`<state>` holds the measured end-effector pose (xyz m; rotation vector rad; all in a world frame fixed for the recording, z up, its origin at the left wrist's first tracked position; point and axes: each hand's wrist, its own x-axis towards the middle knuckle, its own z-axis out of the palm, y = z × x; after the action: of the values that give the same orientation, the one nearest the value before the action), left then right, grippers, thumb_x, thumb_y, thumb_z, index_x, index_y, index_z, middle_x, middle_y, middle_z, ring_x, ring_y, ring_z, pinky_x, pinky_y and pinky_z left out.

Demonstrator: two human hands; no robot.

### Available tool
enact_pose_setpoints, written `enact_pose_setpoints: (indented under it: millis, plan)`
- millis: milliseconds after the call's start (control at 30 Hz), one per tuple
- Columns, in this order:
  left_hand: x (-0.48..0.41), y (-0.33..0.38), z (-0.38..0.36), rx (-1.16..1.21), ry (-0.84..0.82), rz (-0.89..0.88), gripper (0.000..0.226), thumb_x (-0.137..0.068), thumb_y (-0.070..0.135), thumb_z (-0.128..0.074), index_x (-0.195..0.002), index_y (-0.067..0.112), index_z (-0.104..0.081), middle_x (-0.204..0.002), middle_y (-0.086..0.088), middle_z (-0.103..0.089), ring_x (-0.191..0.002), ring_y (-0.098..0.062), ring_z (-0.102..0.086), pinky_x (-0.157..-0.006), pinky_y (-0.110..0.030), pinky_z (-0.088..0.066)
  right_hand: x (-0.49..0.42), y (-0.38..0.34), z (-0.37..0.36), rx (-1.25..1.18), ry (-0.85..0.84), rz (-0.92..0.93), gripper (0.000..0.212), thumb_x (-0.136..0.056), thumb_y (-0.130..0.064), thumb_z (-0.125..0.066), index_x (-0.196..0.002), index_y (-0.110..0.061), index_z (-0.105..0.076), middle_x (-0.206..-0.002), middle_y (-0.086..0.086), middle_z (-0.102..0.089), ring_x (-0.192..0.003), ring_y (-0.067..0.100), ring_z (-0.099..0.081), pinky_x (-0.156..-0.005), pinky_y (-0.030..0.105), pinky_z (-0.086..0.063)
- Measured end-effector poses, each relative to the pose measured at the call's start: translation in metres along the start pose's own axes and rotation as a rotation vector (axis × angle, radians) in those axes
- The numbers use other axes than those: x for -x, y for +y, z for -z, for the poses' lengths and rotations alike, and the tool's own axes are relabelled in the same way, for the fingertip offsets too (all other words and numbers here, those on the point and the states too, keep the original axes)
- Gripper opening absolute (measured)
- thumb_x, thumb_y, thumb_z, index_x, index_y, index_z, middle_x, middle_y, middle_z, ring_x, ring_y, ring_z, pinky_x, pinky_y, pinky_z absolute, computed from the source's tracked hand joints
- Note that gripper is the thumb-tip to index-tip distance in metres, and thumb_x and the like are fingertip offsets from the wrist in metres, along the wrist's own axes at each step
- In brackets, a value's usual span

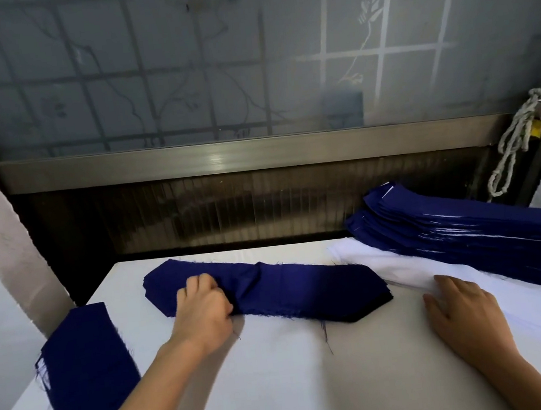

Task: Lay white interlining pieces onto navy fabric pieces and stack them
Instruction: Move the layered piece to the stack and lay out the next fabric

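Note:
A pile of long navy fabric pieces (pixel 293 295) with pointed ends lies across the middle of the white table (pixel 281 372). My left hand (pixel 203 310) pinches the top navy piece near its left end, bunching the cloth. My right hand (pixel 460 311) rests with straight fingers on the white interlining pieces (pixel 404 267) that lie to the right. Behind them, a tall stack of navy pieces with white layers between (pixel 467 229) runs off to the right.
Another pile of navy pieces (pixel 85 370) lies at the table's left edge. A frosted window with a metal sill rises behind the table. White cord (pixel 521 139) hangs at the far right. The table's left edge drops off beside a pale pillar.

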<state>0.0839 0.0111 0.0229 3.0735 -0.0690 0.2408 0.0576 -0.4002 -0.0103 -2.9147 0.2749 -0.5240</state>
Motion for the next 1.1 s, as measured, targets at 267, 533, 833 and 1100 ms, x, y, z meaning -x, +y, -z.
enact_pose_setpoints:
  millis: [267, 533, 833, 1100]
  plan:
    - [0.057, 0.030, -0.008, 0.526, -0.065, -0.364, 0.013, -0.093, 0.030, -0.056, -0.082, 0.037, -0.056, -0.114, 0.028, -0.040, -0.117, 0.003, -0.039, -0.103, -0.023, -0.033, 0.002, -0.004, 0.007, 0.104, 0.042, -0.036, 0.011, -0.083, -0.017, -0.062, -0.088, -0.006, -0.063, -0.082, 0.011, -0.062, -0.080, 0.034, -0.054, -0.071, 0.039, -0.037]
    - [0.059, 0.047, -0.021, 0.443, 0.088, -0.202, 0.041, -0.085, 0.064, -0.061, -0.116, 0.038, -0.054, -0.122, 0.029, -0.042, -0.112, 0.001, -0.044, -0.100, -0.018, -0.034, 0.003, -0.004, 0.006, 0.111, 0.075, -0.023, 0.016, -0.081, -0.013, -0.064, -0.094, -0.004, -0.067, -0.089, 0.013, -0.061, -0.083, 0.035, -0.053, -0.073, 0.040, -0.039]
    - [0.074, 0.064, -0.027, 0.426, 0.046, -0.349, 0.063, -0.066, 0.089, -0.054, -0.110, 0.044, -0.056, -0.094, 0.027, -0.043, -0.099, 0.006, -0.036, -0.088, -0.017, -0.032, 0.008, -0.003, 0.003, 0.080, 0.141, 0.004, 0.011, -0.079, -0.008, -0.067, -0.089, -0.003, -0.068, -0.088, 0.015, -0.063, -0.080, 0.038, -0.055, -0.075, 0.043, -0.040]
    - [0.081, 0.059, -0.005, 1.118, -0.454, -0.454, 0.026, -0.081, 0.021, -0.074, -0.067, 0.026, -0.053, -0.124, 0.010, -0.065, -0.129, -0.012, -0.051, -0.110, -0.038, -0.035, 0.041, -0.041, 0.020, -0.162, 0.203, 0.352, 0.050, -0.090, -0.044, -0.044, -0.123, -0.012, -0.063, -0.125, 0.004, -0.062, -0.116, 0.026, -0.056, -0.106, 0.048, -0.034]
